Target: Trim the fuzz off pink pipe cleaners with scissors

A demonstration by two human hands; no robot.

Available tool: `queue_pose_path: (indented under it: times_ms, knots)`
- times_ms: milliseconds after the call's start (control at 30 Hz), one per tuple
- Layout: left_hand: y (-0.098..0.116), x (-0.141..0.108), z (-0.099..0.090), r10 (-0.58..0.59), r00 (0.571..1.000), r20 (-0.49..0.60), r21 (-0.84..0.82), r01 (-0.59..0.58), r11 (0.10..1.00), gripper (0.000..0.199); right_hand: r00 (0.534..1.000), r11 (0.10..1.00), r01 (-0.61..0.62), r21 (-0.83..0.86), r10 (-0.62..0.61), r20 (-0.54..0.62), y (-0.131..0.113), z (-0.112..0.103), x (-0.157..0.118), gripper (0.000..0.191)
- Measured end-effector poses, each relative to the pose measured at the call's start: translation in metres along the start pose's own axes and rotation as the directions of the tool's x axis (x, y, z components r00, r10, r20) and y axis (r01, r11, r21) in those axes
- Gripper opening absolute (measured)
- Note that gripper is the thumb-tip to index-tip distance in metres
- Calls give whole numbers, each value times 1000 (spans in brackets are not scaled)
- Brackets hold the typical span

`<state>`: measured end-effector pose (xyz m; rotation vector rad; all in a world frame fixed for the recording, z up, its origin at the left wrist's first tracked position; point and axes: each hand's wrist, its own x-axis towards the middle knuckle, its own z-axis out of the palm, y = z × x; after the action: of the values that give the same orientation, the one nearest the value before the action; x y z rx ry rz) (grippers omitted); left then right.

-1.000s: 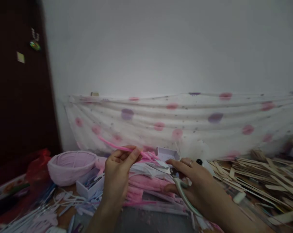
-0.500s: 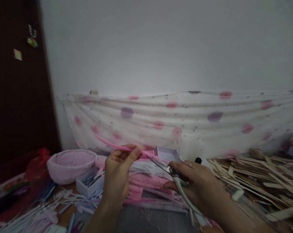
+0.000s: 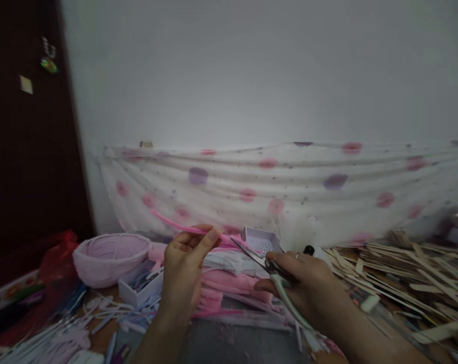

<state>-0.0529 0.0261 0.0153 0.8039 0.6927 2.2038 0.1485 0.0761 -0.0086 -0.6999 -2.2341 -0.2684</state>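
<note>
Between thumb and fingers my left hand (image 3: pixel 189 263) pinches a thin bright pink strip (image 3: pixel 172 222), which looks like a pipe cleaner. Its long end points up to the left. My right hand (image 3: pixel 305 278) is closed around scissors (image 3: pixel 280 290) with pale green handles. The blades point left, their tips at the strip's right end just beyond my left fingers. Whether the blades are fully together I cannot make out. Bundles of pink strips (image 3: pixel 229 280) and white strips (image 3: pixel 231 263) lie beneath both hands.
To the left are a pale pink woven basket (image 3: pixel 111 253), a small white box (image 3: pixel 136 293) of small items and a red bag (image 3: pixel 60 258). A box of pearly beads (image 3: pixel 261 237) stands behind. Wooden sticks (image 3: pixel 407 273) are piled right. A dotted cloth (image 3: pixel 297 187) covers the wall's base.
The scissor tips have come away slightly from the strip, and its right end beyond my left fingers looks shorter. My left hand has barely moved.
</note>
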Motion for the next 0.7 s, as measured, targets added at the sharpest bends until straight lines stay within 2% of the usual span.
queue_pose_path:
  times_ms: [100,233,300,367,533,700]
  knots:
    - [2,7,-6,16,998,58,30,-17,999,23,997,996,-73,-44,75,34,5,-2,2,31]
    - [10,18,-14,-9,988,153,54,1,999,25,984,975,-168,-145,175,31,15,-9,2,52]
    - [14,21,-17,-24,988,151,31,19,999,25,989,975,-141,-175,145,12,18,-14,1,54]
    - [17,23,-18,-30,990,137,21,27,999,22,997,980,-82,-182,81,-10,17,-19,-1,47]
    - [20,23,-17,-65,988,142,56,58,997,23,996,985,-2,-175,-13,-88,7,-28,-7,40]
    - [12,10,-9,-156,973,170,219,117,969,34,997,976,9,-219,-26,-74,0,-29,-3,36]
